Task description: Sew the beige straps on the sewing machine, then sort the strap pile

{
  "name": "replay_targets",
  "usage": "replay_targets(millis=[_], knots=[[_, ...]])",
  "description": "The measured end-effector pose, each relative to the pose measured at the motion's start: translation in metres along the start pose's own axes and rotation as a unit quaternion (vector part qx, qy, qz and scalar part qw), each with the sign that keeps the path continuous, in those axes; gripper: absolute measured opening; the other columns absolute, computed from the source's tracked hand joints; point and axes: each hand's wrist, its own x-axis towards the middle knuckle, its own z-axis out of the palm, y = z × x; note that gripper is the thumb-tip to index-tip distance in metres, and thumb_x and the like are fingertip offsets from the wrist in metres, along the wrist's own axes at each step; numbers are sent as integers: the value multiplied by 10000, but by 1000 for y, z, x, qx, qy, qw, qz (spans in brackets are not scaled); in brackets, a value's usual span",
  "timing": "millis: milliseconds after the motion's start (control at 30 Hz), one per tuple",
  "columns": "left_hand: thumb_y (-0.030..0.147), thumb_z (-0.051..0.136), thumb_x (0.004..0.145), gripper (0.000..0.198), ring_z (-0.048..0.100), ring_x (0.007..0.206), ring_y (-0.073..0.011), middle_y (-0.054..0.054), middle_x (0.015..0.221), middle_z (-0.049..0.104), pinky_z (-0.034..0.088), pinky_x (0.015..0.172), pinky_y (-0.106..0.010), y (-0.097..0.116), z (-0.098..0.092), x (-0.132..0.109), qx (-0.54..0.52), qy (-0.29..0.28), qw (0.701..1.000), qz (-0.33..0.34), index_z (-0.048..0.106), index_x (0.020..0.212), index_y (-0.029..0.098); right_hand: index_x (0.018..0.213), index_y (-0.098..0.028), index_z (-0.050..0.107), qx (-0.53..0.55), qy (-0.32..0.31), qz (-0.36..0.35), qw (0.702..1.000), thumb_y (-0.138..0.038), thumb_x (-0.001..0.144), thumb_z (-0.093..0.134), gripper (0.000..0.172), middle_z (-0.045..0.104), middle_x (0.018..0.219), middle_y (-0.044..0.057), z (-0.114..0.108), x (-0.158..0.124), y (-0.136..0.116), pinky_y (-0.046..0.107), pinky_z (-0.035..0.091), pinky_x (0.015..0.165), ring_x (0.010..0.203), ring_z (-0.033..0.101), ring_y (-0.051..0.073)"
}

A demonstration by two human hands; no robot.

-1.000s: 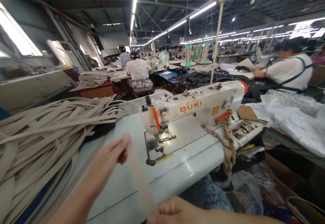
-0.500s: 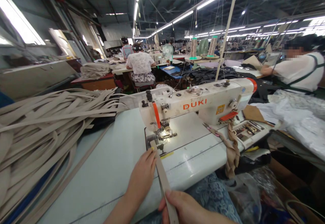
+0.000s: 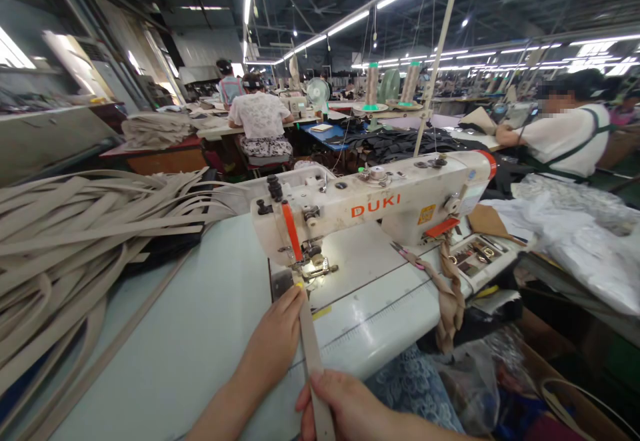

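A narrow beige fabric strap (image 3: 311,337) runs from the presser foot of a white sewing machine (image 3: 370,204) down toward me. Close in front of the foot, my left hand (image 3: 277,324) has its fingers closed at the strap's left edge. A small yellow spot (image 3: 299,285) shows at those fingertips. Lower down, my right hand (image 3: 340,401) pinches the strap, thumb on top and fingers beneath. The machine's lamp lights the needle area (image 3: 310,267); the needle point itself is too small to make out.
Many loose beige straps (image 3: 100,234) are heaped on the left of the table. Scissors (image 3: 407,254) and twisted tan fabric (image 3: 450,294) lie right of the machine, by a tray (image 3: 480,254) of small parts. Co-workers (image 3: 260,117) sit beyond, and another person (image 3: 575,127) at right.
The whole view has shifted, so the machine and hands appear slightly further left. Both hands keep their hold on the strap, whose end now lies right at the presser foot.
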Motion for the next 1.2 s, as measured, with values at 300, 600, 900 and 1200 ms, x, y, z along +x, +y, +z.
replay_targets(millis=[300, 600, 900, 1200], knots=[[213, 351, 911, 362, 609, 1163, -244, -143, 1230, 646, 524, 1005, -406, 0, -1, 3, -47, 11, 996, -70, 640, 1114, 134, 765, -143, 540, -1, -1, -12, 1000, -703, 773, 533, 560, 506, 458, -6, -6, 12, 4, 225, 400, 446, 412, 520, 129], [223, 371, 887, 273, 629, 1113, -265, -134, 1171, 643, 538, 970, -433, 5, -8, 10, -89, 6, 990, -108, 609, 1012, 172, 754, -135, 554, -3, 13, 10, 1000, -605, 918, 396, 521, 501, 450, 0, -7, 17, 2, 225, 394, 453, 391, 490, 123], [236, 359, 888, 261, 632, 1100, -267, -129, 1149, 641, 534, 970, -438, 3, -9, 14, -84, 6, 991, -107, 588, 998, 180, 760, -130, 556, 28, 69, 63, 995, -224, 1008, 9, 609, 490, 443, 10, 9, 4, -16, 214, 402, 449, 369, 507, 124], [231, 373, 875, 259, 613, 1136, -272, -135, 1192, 633, 519, 995, -450, 3, -8, 15, -86, -5, 990, -114, 595, 995, 178, 825, -132, 555, 36, 45, 26, 998, -475, 988, 309, 451, 511, 472, -4, 8, -1, -10, 211, 385, 475, 422, 523, 124]])
